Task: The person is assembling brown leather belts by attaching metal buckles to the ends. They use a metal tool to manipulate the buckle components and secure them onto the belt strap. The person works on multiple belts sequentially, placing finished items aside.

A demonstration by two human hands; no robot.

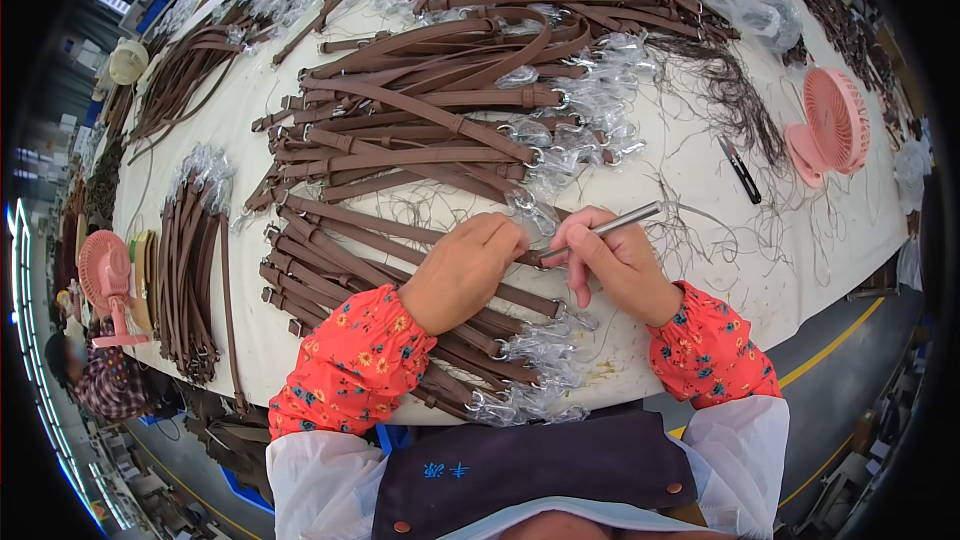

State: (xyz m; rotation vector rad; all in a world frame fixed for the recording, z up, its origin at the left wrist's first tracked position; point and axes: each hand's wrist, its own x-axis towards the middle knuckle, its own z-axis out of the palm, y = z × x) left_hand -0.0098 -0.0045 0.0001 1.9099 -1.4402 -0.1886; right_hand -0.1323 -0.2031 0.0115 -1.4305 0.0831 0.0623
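We're looking straight down on the worktop (745, 285), and the action is right in the middle, where both hands meet over a brown strap (534, 258). Its end shows in the narrow space between them, above a row of other straps (315, 275) fanned out below. Here's the left hand (462, 275), back toward us, fingers bunched narrow right at that strap; the pads are hidden, so we can't tell exactly what they pinch. Across from it, the right hand (612, 265) has thumb and fingers closed around a slim metal tool (628, 218), its tip pointing at the strap's end, its handle slanting up to the right. A thin cord runs near the handle's end.

Look around and we see straps everywhere! A big tangled pile (420, 110) lies just beyond the hands, clear wrapping (600, 90) bunched at its right side, and a separate bundle (187, 285) rests over on the left. Loose threads (690, 225) scatter to the right of the hands. Farther right we spot a black-handled knife (745, 180) beside a pink fan (835, 120), with a second pink fan (103, 270) at the left edge. Red flowered sleeves (355, 360) cover both forearms.
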